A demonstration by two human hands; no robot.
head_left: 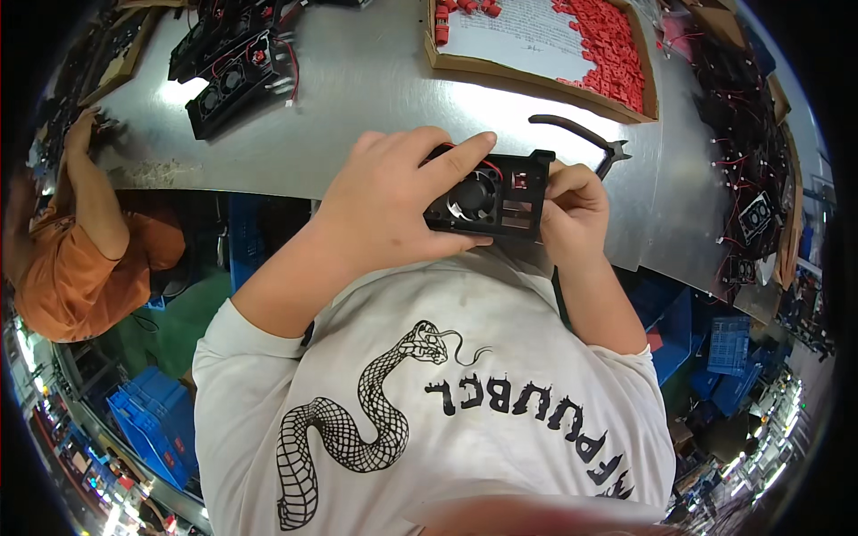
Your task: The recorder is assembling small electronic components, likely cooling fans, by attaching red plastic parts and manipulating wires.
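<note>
In front of my chest is a black plastic fan housing [508, 170] with a round cooling fan [471, 198] set into it. My left hand [389, 201] is wrapped round the housing's left part, the index finger along the upper edge and the thumb along the lower one. A small red part [520, 180] shows in an opening near the housing's right end. At that end my right hand [576, 214] is closed, thumb and forefinger pinched together against the housing. Whatever lies between those fingertips is hidden.
Black-handled cutters [576, 132] lie beyond my right hand on the metal table [357, 98]. A cardboard tray [536, 87] holds paper and many red parts. More fan housings [234, 85] with wires lie far left; others [755, 217] are piled right. A co-worker's arm [94, 192] is at left.
</note>
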